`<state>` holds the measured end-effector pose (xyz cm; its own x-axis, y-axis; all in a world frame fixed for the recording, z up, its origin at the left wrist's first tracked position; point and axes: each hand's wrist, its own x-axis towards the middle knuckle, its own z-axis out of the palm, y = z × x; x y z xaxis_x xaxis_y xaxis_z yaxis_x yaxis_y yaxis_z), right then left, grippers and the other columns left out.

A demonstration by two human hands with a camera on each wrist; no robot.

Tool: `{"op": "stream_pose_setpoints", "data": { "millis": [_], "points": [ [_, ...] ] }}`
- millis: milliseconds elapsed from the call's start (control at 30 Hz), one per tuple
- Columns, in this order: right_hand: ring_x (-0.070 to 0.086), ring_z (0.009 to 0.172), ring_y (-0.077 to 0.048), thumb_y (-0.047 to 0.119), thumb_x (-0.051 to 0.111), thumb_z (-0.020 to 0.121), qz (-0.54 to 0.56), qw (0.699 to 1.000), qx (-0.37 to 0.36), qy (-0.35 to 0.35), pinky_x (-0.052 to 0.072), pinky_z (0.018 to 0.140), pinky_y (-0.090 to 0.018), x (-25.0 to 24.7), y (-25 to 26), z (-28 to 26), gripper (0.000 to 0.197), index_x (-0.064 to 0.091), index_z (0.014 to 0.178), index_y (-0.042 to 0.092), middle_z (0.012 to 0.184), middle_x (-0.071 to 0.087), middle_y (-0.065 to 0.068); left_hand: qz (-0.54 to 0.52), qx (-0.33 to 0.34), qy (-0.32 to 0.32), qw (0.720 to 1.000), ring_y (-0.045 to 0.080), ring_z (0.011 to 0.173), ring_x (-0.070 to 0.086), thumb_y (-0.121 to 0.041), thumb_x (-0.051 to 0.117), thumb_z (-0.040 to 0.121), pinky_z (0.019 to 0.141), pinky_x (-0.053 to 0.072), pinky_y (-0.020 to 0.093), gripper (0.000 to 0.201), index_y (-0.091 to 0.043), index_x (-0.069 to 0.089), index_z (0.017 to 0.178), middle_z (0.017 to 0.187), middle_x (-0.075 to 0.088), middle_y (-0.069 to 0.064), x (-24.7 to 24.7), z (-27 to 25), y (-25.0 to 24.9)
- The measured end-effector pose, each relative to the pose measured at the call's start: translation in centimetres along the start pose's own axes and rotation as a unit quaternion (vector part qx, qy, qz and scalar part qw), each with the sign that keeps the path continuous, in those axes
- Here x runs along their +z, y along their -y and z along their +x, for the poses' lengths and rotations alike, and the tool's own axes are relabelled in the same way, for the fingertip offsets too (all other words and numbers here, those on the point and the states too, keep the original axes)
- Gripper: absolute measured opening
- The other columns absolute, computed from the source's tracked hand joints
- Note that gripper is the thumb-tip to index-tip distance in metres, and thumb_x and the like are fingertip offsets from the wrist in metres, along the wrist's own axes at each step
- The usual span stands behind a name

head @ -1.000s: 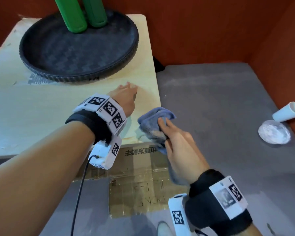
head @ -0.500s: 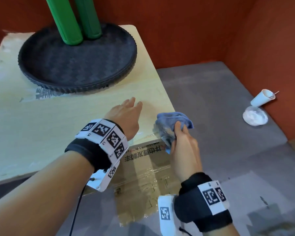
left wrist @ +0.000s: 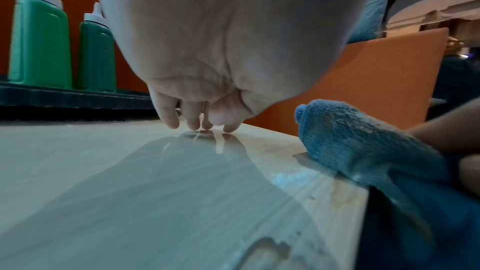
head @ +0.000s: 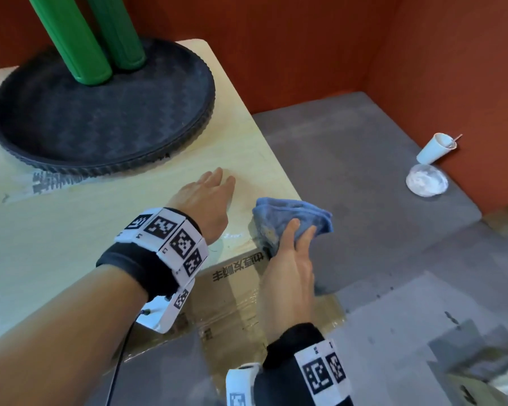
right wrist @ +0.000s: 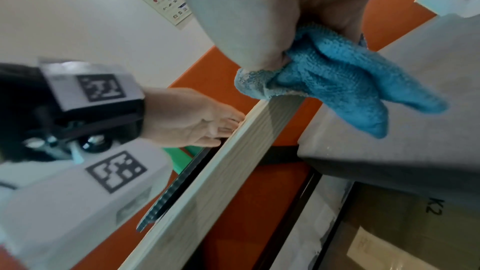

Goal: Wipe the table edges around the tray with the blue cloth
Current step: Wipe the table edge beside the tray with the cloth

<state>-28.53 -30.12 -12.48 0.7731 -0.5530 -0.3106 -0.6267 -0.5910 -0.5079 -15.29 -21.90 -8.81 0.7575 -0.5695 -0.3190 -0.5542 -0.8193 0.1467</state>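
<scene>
A person's right hand (head: pixel 288 259), low and right of centre in the head view, has its grip closed around a bunched blue cloth (head: pixel 291 218), which presses on the near right corner of the pale wooden counter (head: pixel 71 244). A second ago the cloth sat just off this corner; now it lies on the edge itself, so wiping here looks to be under way, with the far edges probably still to do. The left hand (head: pixel 206 197), centre of the frame, has moved little; its grip is open, fingers nearly straight, tips resting on the counter.

Upper left is one round black tray (head: pixel 100 136) holding two green squeeze bottles (left wrist: pixel 39 38) with white nozzles. The cloth is well apart from the tray. A small wet or powdery smear (left wrist: pixel 291 178) shows beside the cloth in the left wrist view.

At right, on a grey surface, lie one tipped white paper cup (head: pixel 434 148) and one white lidded dish (head: pixel 427 180). Below the counter is one cardboard box (head: pixel 238 303).
</scene>
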Motion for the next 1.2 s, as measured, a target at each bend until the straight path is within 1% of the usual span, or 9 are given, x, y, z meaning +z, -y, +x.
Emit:
{"op": "stream_pose_setpoints", "data": {
  "millis": [133, 300, 433, 533, 633, 733, 900, 1067, 1200],
  "points": [
    [0.034, 0.136, -0.033, -0.009, 0.035, 0.091, -0.039, 0.999, -0.012, -0.033, 0.040, 0.097, -0.035, -0.9, -0.1, 2.1, 0.071, 0.007, 0.151, 0.015, 0.160, -0.007, -0.013, 0.013, 0.024, 0.009, 1.000, 0.023, 0.147, 0.009, 0.001, 0.033, 0.089, 0.118, 0.021, 0.037, 0.067, -0.017, 0.012, 0.150, 0.160, 0.002, 0.009, -0.5, 0.0, 0.3],
    [0.030, 0.136, -0.031, -0.008, 0.042, 0.084, -0.121, 0.976, -0.176, -0.029, 0.043, 0.093, -0.035, -2.7, -0.4, 6.7, 0.052, 0.039, 0.133, 0.011, 0.152, 0.021, -0.009, 0.005, 0.031, 0.018, 0.999, 0.023, 0.146, 0.012, 0.001, 0.035, 0.089, 0.117, 0.023, 0.038, 0.067, -0.019, 0.014, 0.150, 0.160, 0.004, 0.008, -0.9, -0.6, 1.2],
    [0.010, 0.147, -0.022, 0.001, 0.043, 0.094, -0.187, 0.965, -0.183, -0.008, 0.046, 0.097, -0.039, -2.9, -1.9, 4.5, 0.053, 0.030, 0.142, 0.018, 0.160, 0.005, -0.001, -0.008, 0.030, 0.013, 0.999, 0.022, 0.146, 0.013, 0.002, 0.035, 0.089, 0.117, 0.022, 0.036, 0.069, -0.020, 0.012, 0.150, 0.160, 0.006, 0.007, -1.2, -0.9, 2.1],
    [0.018, 0.144, -0.023, -0.003, 0.040, 0.090, -0.199, 0.958, -0.203, 0.020, 0.044, 0.090, -0.037, -4.0, -1.0, 6.0, 0.053, 0.034, 0.138, 0.017, 0.159, 0.010, -0.001, -0.016, 0.022, 0.013, 1.000, 0.022, 0.143, 0.020, 0.002, 0.034, 0.088, 0.116, 0.025, 0.037, 0.068, -0.019, 0.014, 0.149, 0.157, 0.018, 0.006, -1.6, -1.0, 2.5],
    [0.021, 0.142, -0.025, -0.009, 0.037, 0.086, -0.205, 0.947, -0.237, 0.068, 0.040, 0.098, -0.037, -5.6, 1.7, 8.7, 0.052, 0.039, 0.134, 0.012, 0.157, 0.015, -0.005, -0.018, 0.014, 0.002, 1.000, 0.023, 0.137, 0.031, 0.002, 0.033, 0.088, 0.112, 0.030, 0.037, 0.065, -0.019, 0.018, 0.147, 0.149, 0.032, 0.006, -2.1, -1.0, 3.0],
    [0.016, 0.145, -0.022, -0.011, 0.035, 0.084, -0.190, 0.941, -0.261, 0.100, 0.040, 0.103, -0.042, -5.8, 1.3, 7.8, 0.058, 0.038, 0.137, 0.012, 0.158, 0.016, -0.002, -0.036, -0.005, 0.008, 0.999, 0.020, 0.143, 0.025, 0.000, 0.032, 0.092, 0.116, 0.026, 0.035, 0.066, -0.022, 0.012, 0.150, 0.157, 0.021, 0.003, -2.2, -0.9, 3.4],
    [-0.005, 0.146, -0.002, -0.002, 0.026, 0.095, -0.127, 0.940, -0.281, 0.146, 0.020, 0.117, -0.030, -6.2, -1.5, 3.8, 0.066, 0.020, 0.150, 0.034, 0.158, 0.000, 0.018, -0.054, -0.012, 0.024, 0.998, 0.018, 0.146, 0.017, 0.000, 0.031, 0.093, 0.119, 0.019, 0.032, 0.067, -0.024, 0.006, 0.151, 0.160, 0.008, -0.001, -2.2, -1.1, 4.0],
    [0.002, 0.148, -0.013, -0.003, 0.028, 0.094, -0.132, 0.947, -0.254, 0.145, 0.016, 0.119, -0.031, -6.4, 1.8, 8.3, 0.060, 0.023, 0.150, 0.019, 0.161, 0.004, 0.002, -0.067, -0.010, 0.025, 0.997, 0.018, 0.144, 0.023, 0.000, 0.030, 0.093, 0.116, 0.025, 0.032, 0.066, -0.024, 0.009, 0.151, 0.159, 0.014, -0.003, -2.5, -1.0, 4.2],
    [0.004, 0.148, -0.012, 0.001, 0.029, 0.094, -0.126, 0.940, -0.271, 0.164, 0.015, 0.119, -0.030, -6.5, 2.5, 8.6, 0.057, 0.029, 0.148, 0.018, 0.161, 0.008, 0.002, -0.049, -0.005, 0.014, 0.999, 0.019, 0.140, 0.031, -0.001, 0.032, 0.092, 0.113, 0.030, 0.032, 0.062, -0.020, 0.018, 0.149, 0.154, 0.029, 0.000, -2.7, -0.6, 4.1]
  ]
}}
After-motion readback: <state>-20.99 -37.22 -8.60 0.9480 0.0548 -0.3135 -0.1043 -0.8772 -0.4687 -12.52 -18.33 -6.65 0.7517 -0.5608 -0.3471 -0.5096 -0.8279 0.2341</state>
